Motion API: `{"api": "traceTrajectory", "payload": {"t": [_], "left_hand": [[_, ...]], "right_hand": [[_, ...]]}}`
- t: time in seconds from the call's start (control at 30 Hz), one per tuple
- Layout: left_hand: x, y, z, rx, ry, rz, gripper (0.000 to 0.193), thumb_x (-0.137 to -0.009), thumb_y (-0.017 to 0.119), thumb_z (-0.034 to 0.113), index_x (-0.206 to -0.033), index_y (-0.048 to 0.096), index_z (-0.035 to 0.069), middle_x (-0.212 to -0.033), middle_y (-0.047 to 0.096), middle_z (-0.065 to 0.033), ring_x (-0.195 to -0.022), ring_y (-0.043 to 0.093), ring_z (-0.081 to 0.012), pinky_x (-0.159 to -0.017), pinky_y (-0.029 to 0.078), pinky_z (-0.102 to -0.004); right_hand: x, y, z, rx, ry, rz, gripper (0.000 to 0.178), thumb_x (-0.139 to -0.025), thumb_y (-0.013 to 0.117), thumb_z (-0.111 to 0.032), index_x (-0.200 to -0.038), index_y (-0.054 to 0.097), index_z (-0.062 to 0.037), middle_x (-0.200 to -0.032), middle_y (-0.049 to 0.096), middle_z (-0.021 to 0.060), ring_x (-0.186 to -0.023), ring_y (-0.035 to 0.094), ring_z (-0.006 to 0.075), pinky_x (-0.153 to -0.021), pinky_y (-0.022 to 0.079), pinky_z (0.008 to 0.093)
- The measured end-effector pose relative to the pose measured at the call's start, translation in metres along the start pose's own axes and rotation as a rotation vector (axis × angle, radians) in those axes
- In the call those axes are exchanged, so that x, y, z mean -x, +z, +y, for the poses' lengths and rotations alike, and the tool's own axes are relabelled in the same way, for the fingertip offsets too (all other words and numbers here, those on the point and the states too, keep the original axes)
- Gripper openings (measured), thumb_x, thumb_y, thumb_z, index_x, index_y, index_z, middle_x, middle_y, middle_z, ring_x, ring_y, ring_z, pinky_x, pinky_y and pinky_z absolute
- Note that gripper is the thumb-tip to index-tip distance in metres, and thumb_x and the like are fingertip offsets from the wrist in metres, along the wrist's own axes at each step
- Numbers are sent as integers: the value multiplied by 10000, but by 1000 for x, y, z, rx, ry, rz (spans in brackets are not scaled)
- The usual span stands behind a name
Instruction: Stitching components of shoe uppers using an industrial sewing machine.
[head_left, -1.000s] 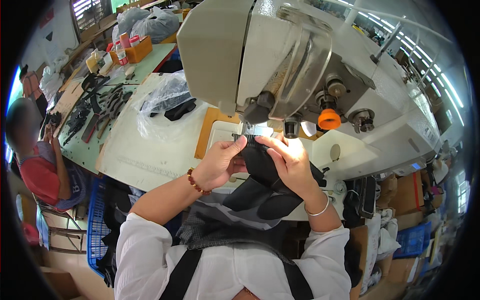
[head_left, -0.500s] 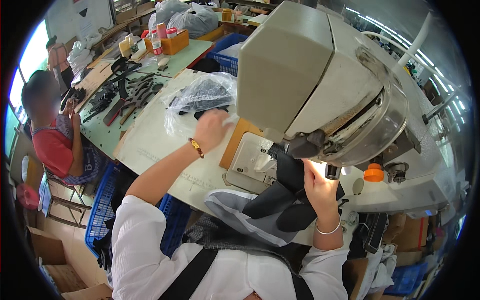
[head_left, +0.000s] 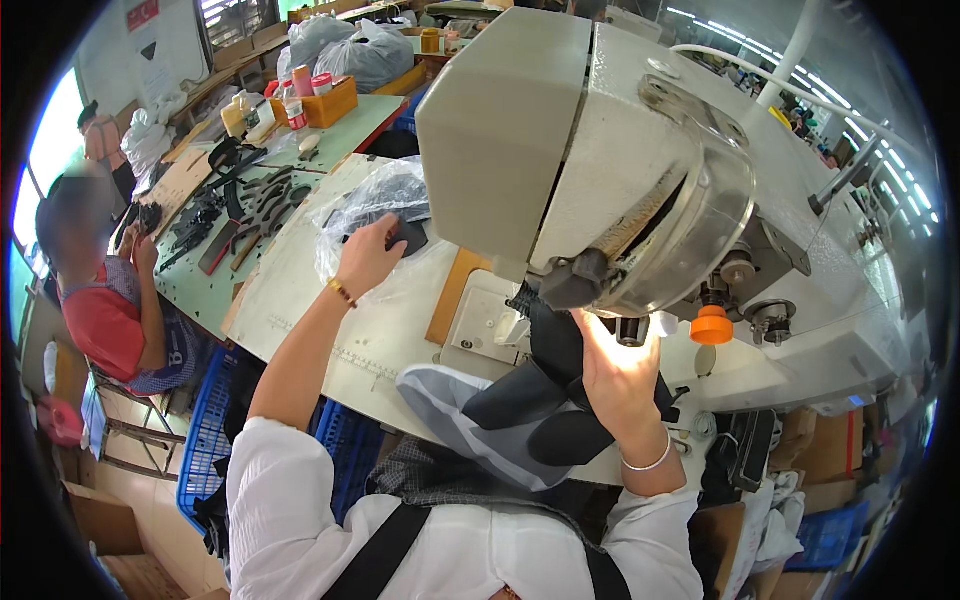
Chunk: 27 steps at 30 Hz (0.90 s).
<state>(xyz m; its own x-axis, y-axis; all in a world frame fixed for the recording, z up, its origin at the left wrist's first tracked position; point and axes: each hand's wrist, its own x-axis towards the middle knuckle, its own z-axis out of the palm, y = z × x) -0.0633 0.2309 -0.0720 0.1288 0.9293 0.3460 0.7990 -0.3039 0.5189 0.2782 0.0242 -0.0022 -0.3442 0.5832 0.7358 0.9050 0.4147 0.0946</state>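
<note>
Your left hand (head_left: 368,258) is stretched out to the left across the tabletop (head_left: 300,300), resting on a clear plastic bag (head_left: 375,205) that holds dark cut pieces (head_left: 410,235). Its fingers (head_left: 385,228) are curled together on the bag's top; whether they pinch a piece inside or only the plastic, you cannot tell from here. A beaded bracelet (head_left: 342,292) sits at that wrist.

Your right hand (head_left: 620,375) is up under the head of the sewing machine (head_left: 600,160), in the bright light near the needle. Its fingers (head_left: 600,335) are closed against the black workpiece (head_left: 555,345), which stands up at the machine bed and drapes down toward your lap, over a grey panel (head_left: 450,400) and further dark pieces (head_left: 570,435). A silver bangle (head_left: 645,463) circles that wrist. An orange knob (head_left: 712,325) sits on the machine just right of your hand.

The bag lies left of the machine, beside a tan board (head_left: 452,295) and the white bed plate (head_left: 485,320).

Farther left, another table (head_left: 340,130) carries black shaped parts (head_left: 250,200), bottles and an orange box (head_left: 322,100). Another person in a red top (head_left: 100,320) sits at its near end, hands on dark pieces. A blue crate (head_left: 205,440) stands on the floor below your left elbow.
</note>
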Motion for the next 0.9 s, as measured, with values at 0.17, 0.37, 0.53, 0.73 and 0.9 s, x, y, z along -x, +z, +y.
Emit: {"api": "traceTrajectory", "payload": {"t": [0.17,0.37,0.53,0.73,0.9], "left_hand": [[71,-65,69,297,91,38,186,-874,727,63,-999,595,22,-785,661,-113,-710,686,-240,-643,501,-345],[161,-73,138,619,164,-240,208,-903,727,76,-1036,603,-26,-762,611,-92,-707,588,-118,-662,506,-307],[156,-55,135,764,671,-35,255,-861,763,89,-1069,642,3,-965,682,-127,-822,669,-254,-751,543,-351],[125,-33,143,-99,1264,320,411,-908,697,190,-1304,685,80,-1292,699,-76,-1203,654,-243,-1076,494,-433],[105,-18,157,-142,1227,257,413,-895,676,152,-1300,709,80,-1262,720,-50,-1181,672,-209,-1156,450,-443]], "right_hand": [[-7,-11,-33,-301,-145,144,420,-757,770,-38,-1176,754,-10,-910,677,98,-795,654,275,-706,495,392],[5,6,-70,-457,-110,-97,795,-733,827,-112,-1469,554,17,-1409,554,269,-1119,645,406,-957,535,457],[11,9,-61,-761,22,-155,555,-772,702,24,-1325,659,-1,-1082,727,167,-913,714,304,-814,578,388],[8,-10,-26,-1594,685,-727,273,-1131,498,-196,-1106,649,29,-829,740,97,-649,692,133,-614,581,272],[1,4,-24,-1500,707,-763,306,-1100,546,-205,-974,679,40,-789,741,74,-684,736,139,-618,571,299]]}}
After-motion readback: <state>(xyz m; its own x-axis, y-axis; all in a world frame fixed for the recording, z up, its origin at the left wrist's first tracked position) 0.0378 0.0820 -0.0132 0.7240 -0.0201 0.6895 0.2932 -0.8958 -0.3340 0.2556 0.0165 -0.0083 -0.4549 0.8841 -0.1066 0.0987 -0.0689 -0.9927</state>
